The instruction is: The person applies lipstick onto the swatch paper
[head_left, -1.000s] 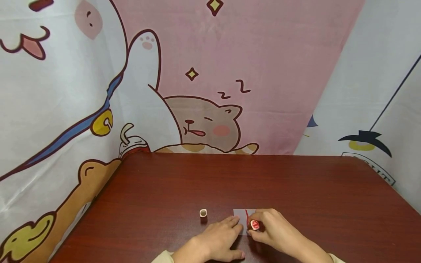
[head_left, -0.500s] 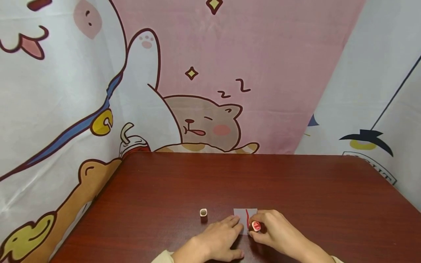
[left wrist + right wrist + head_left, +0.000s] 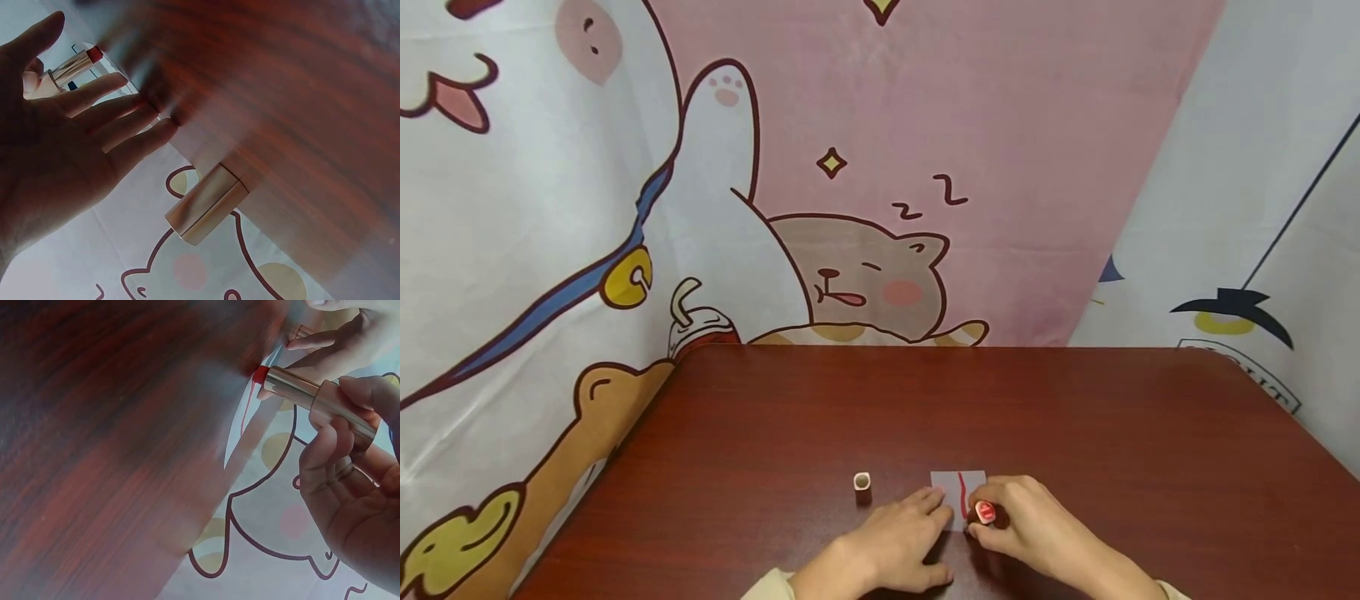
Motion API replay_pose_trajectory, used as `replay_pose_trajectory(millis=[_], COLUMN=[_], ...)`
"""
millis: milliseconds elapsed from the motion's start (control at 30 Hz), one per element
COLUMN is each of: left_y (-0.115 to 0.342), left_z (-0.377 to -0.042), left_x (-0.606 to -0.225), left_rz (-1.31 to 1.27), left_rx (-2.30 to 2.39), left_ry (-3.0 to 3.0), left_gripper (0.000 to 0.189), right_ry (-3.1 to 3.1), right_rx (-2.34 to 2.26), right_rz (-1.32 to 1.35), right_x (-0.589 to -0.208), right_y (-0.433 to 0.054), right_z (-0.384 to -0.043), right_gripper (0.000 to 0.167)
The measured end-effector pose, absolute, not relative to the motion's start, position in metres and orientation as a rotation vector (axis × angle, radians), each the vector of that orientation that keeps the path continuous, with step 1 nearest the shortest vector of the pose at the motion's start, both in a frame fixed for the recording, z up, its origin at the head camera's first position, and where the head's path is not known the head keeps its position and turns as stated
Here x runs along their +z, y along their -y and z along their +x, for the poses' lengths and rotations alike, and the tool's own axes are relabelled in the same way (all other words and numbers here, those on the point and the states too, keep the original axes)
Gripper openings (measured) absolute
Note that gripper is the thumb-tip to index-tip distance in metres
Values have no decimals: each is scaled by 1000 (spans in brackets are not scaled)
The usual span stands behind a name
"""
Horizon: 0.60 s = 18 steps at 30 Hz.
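A red lipstick [image 3: 294, 387] in a gold tube is pinched between the thumb and fingers of my right hand [image 3: 1037, 525]. Its red tip meets a small pale sheet of paper [image 3: 946, 483], which bears a wavy red line [image 3: 962, 496] running from its far edge toward the tip. My left hand [image 3: 895, 542] lies palm down with fingers spread, its fingertips on the paper's left side. In the left wrist view the fingers [image 3: 137, 134] look straight and hold nothing. The gold lipstick cap [image 3: 862, 487] stands upright on the table, left of the paper, its hollow end up.
The dark red-brown wooden table [image 3: 775, 417] stretches away to a cloth backdrop [image 3: 1037, 167] printed with cartoon animals. The backdrop hangs along the far and left edges, with a pale part at the right.
The red line has grown longer toward me as my right hand with the lipstick moved slightly down the paper. My left hand stays in place; the head view has shifted a little.
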<state>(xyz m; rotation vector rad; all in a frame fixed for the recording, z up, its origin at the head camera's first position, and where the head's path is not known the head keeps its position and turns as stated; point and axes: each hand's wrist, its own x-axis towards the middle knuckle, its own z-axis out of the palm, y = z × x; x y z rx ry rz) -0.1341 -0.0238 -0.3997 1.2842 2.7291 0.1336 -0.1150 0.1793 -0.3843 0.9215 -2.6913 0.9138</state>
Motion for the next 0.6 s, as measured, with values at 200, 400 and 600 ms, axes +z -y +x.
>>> replay_pose_trajectory(millis=[200, 400, 600], left_y=[23, 23, 24], left_z=[-133, -133, -132], left_x=[-399, -399, -399], left_rz=[1275, 1283, 1251], left_rx=[137, 115, 117], left_ry=[-2718, -2724, -2716], left_gripper=[60, 62, 64], right_ry=[2655, 2596, 2672], right_rx=[946, 1056, 1128], right_rz=[887, 821, 720], right_x=[-371, -351, -349], right_y=[-184, -197, -206], right_z=[-115, -112, -108], right_gripper=[11, 10, 13])
